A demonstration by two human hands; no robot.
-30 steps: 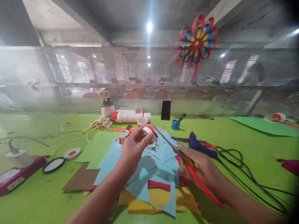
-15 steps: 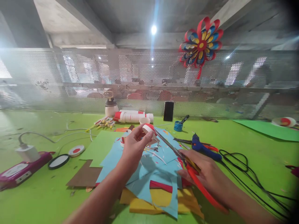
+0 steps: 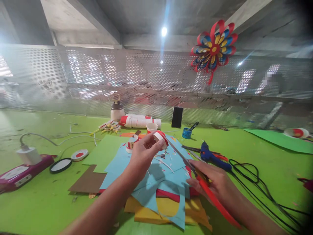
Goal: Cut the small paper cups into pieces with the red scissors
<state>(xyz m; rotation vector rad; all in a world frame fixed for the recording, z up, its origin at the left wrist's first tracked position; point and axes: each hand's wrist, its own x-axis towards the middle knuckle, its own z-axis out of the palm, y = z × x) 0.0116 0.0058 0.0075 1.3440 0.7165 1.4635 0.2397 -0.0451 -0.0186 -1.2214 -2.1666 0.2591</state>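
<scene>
Pinched between the thumb and fingers of my left hand [image 3: 144, 155] is a curved red-and-white piece of paper cup [image 3: 161, 138], raised over the blue paper. My right hand [image 3: 212, 176] grips orange-handled scissors [image 3: 207, 189], whose blades point up and left and reach the edge of the piece; whether the blades are closed on it is unclear. Below lie blue paper sheets [image 3: 144, 186] with thin white and red scraps on them, one sheet having a round hole. A cut cup ring [image 3: 130, 146] sits just left of my left fingers, and a paper cup [image 3: 152, 127] stands behind.
A blue glue gun [image 3: 212, 156] with a black cord [image 3: 259, 182] lies at right. Behind are a blue jar [image 3: 186, 133], a phone [image 3: 177, 117], stacked cups [image 3: 140, 122] and a spray bottle [image 3: 117, 112]. A purple power strip [image 3: 26, 173] is at left; a paper flower [image 3: 214, 49] hangs above.
My left hand has turned the cup piece slightly and shifted it a little to the right, so more of its red side shows. The scissors stay beside it. The view has shifted slightly.
</scene>
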